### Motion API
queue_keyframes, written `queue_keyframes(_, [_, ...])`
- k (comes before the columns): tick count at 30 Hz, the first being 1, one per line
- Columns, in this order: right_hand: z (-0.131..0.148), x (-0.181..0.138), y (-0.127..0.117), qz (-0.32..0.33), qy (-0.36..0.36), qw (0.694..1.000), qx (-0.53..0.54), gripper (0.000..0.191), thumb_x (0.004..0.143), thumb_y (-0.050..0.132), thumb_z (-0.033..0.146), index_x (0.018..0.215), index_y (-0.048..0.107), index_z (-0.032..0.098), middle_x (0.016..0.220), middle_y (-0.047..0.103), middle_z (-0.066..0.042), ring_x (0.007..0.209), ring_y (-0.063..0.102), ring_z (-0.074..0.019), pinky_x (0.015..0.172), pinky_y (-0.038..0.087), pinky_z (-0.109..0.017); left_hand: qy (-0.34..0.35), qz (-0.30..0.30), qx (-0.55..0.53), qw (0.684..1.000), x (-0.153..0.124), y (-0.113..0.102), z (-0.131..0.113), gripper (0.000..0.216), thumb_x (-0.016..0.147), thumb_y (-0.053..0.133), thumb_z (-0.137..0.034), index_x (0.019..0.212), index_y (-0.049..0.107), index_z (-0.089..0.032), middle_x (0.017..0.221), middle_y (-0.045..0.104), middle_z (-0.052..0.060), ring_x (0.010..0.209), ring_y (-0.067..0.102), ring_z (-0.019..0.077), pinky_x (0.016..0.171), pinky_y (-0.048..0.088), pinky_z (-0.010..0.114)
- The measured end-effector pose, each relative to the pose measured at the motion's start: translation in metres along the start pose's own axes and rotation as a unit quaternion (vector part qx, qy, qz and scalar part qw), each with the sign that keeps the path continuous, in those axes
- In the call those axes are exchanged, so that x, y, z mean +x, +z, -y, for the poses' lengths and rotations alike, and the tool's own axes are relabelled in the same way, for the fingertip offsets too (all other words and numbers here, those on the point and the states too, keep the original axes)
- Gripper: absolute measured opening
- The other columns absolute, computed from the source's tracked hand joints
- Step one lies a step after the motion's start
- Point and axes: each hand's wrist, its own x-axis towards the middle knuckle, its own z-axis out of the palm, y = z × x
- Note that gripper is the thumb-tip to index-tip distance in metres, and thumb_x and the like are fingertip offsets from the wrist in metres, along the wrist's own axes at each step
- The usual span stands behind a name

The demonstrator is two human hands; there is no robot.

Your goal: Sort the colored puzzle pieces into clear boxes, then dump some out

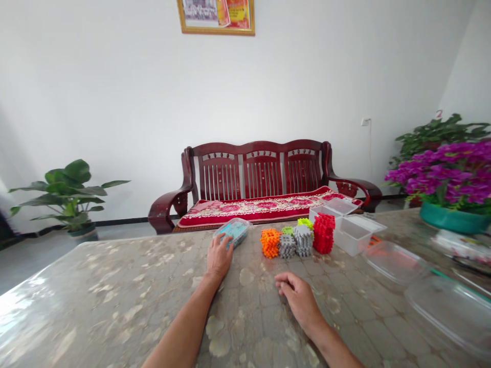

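My left hand (218, 258) reaches across the patterned table (115, 286) and its fingers touch a clear plastic box of blue pieces (233, 231) near the far edge. Whether the fingers grip the box is not visible. My right hand (297, 299) rests on the table closer to me, fingers curled under, with nothing visible in it. Just beyond it stand stacked toy blocks: an orange cluster (270, 242), grey clusters (295, 243), a green one (305, 223) and a red stack (324, 233).
Open clear boxes (355, 232) and loose clear lids (397, 260) lie on the right of the table. A teal pot of purple flowers (454, 217) stands at the far right. A dark wooden bench (261, 189) and a potted plant (72, 197) are behind.
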Motion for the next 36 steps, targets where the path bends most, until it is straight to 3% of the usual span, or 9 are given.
queue_keyframes(8, [0.006, -0.001, 0.000, -0.003, 0.007, 1.000, -0.001, 0.032, 0.072, 0.049, 0.034, 0.089, 0.071, 0.018, 0.083, 0.073, -0.006, 0.073, 0.066, -0.0208, 0.073, 0.049, -0.031, -0.039, -0.007, -0.029, 0.999, 0.004, 0.009, 0.018, 0.027, 0.088, 0.044, -0.015, 0.102, 0.067, -0.017, 0.120, 0.062, 0.012, 0.129, 0.048, 0.0292, 0.110, 0.040, 0.049])
queue_keyframes(21, [-0.004, 0.001, 0.000, -0.006, 0.002, 1.000, 0.003, 0.029, 0.075, 0.050, 0.033, 0.091, 0.071, 0.019, 0.085, 0.074, -0.005, 0.074, 0.066, -0.0203, 0.074, 0.049, -0.031, -0.109, -0.018, -0.078, 0.991, 0.015, 0.006, 0.022, 0.032, 0.089, 0.038, -0.012, 0.096, 0.069, -0.019, 0.127, 0.061, 0.009, 0.125, 0.054, 0.0233, 0.110, 0.043, 0.040])
queue_keyframes(25, [-0.003, 0.001, 0.001, -0.011, 0.001, 1.000, 0.002, 0.028, 0.074, 0.051, 0.032, 0.089, 0.071, 0.018, 0.084, 0.073, -0.006, 0.074, 0.066, -0.0206, 0.073, 0.049, -0.031, -0.128, -0.020, -0.089, 0.988, 0.016, 0.008, 0.023, 0.037, 0.087, 0.038, -0.010, 0.112, 0.064, -0.018, 0.137, 0.055, 0.010, 0.132, 0.048, 0.0216, 0.113, 0.039, 0.038])
queue_keyframes(29, [0.000, 0.001, 0.001, -0.017, -0.001, 1.000, 0.010, 0.027, 0.073, 0.051, 0.032, 0.086, 0.071, 0.018, 0.081, 0.073, -0.005, 0.071, 0.065, -0.0201, 0.072, 0.049, -0.031, -0.184, -0.030, -0.079, 0.979, 0.013, 0.008, 0.024, 0.049, 0.087, 0.039, -0.012, 0.136, 0.044, -0.012, 0.142, 0.048, 0.017, 0.138, 0.041, 0.0241, 0.114, 0.037, 0.041])
queue_keyframes(32, [0.003, 0.001, 0.002, -0.021, 0.000, 1.000, 0.017, 0.027, 0.073, 0.051, 0.032, 0.084, 0.071, 0.018, 0.079, 0.072, -0.005, 0.069, 0.065, -0.0197, 0.071, 0.049, -0.031, -0.242, -0.036, -0.059, 0.968, 0.006, 0.007, 0.024, 0.053, 0.090, 0.036, -0.015, 0.142, 0.033, -0.004, 0.142, 0.045, 0.025, 0.138, 0.040, 0.0294, 0.111, 0.040, 0.045])
queue_keyframes(36, [0.004, 0.001, 0.002, -0.021, 0.004, 1.000, 0.017, 0.027, 0.072, 0.052, 0.033, 0.084, 0.071, 0.018, 0.078, 0.072, -0.005, 0.067, 0.065, -0.0195, 0.069, 0.049, -0.031, -0.268, -0.018, -0.033, 0.963, -0.005, 0.004, 0.018, 0.055, 0.090, 0.039, -0.017, 0.142, 0.032, -0.001, 0.141, 0.045, 0.028, 0.136, 0.043, 0.0323, 0.109, 0.040, 0.046])
